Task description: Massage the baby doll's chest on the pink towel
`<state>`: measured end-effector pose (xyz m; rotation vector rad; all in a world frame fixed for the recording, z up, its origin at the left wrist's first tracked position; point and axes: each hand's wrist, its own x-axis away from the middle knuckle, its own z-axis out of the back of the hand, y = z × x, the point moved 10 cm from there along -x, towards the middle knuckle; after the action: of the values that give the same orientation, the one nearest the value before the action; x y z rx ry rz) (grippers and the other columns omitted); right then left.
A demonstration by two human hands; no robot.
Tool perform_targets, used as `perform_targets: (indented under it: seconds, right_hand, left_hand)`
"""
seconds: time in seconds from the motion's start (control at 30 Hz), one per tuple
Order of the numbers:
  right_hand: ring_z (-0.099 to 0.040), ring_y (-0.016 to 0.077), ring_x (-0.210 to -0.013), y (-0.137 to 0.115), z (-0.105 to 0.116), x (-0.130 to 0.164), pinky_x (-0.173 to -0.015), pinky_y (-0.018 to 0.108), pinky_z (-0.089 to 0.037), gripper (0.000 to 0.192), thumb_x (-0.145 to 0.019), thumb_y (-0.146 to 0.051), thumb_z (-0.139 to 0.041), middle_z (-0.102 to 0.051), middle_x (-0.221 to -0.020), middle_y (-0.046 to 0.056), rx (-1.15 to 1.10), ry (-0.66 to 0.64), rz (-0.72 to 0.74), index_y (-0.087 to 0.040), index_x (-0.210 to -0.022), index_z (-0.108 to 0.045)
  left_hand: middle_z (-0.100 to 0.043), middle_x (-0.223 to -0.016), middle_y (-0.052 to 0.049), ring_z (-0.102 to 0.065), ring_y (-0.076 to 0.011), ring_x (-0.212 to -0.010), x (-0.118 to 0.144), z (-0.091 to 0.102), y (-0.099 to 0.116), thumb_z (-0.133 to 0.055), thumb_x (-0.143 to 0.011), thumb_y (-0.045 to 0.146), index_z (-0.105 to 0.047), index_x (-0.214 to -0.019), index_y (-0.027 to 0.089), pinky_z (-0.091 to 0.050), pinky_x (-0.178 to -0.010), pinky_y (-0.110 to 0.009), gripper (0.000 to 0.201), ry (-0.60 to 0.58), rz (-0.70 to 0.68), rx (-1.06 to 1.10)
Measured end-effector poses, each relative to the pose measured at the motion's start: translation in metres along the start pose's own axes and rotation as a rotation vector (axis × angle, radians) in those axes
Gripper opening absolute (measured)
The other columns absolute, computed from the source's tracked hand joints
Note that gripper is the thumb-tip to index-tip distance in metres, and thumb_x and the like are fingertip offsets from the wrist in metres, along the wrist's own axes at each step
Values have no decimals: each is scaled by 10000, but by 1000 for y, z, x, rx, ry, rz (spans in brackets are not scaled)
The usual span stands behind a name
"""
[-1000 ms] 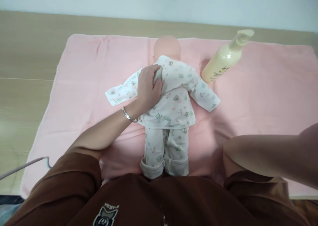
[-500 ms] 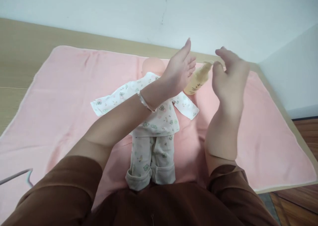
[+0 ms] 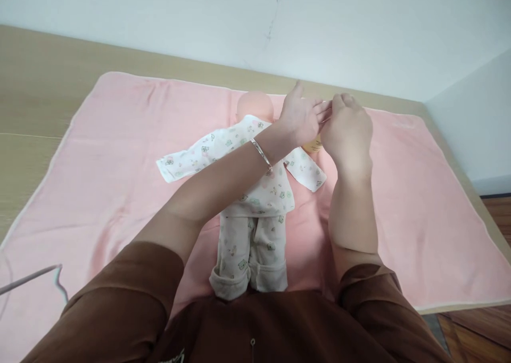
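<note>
Two hands meeting, soft clothed doll, pink towel

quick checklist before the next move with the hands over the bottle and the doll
1. Bottle in view: not ok, only a sliver shows between the hands.
2. Right hand on the pump: cannot tell, the pump is hidden under it.
3. Left hand placed beside the right one, fingers outstretched: ok; the two touch at the fingertips.
4. Doll lying flat on the pink towel: ok, arms spread, legs toward the person.
5. Doll free of both hands: ok, neither grips it.
6. Bottle upright or tipped: cannot tell.
</note>
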<state>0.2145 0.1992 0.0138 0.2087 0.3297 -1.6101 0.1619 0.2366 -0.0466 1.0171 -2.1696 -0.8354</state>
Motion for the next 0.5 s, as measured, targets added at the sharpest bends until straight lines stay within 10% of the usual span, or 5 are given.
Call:
perform_targets:
  seconds: [0.33,0.5]
  right_hand:
    - [-513,357,-1453,-3,-5,-10,-1240,600,-344,375,-983,-96,-364,-608,-1410,260,84,-107,-109,-28,-1267,-598]
    - [-418,345,-1542,-72,58,48,-1318,653,-260,390,-1025,-211,-399,-634,-1455,149,-70,-113,143,-191,-1360,-598]
  left_hand:
    - [-600,-1503,-123,-534,-300,-1467,102,71,20,-66,-1053,605,-616,-1320,196,-550,-1132,-510,736,-124,-138,-381]
    - [-526,-1576,-87,-498,-166,-1473,148,75,67,194,-1055,275,-584,-1327,100,-425,-1212,-439,842,-26,-226,-195]
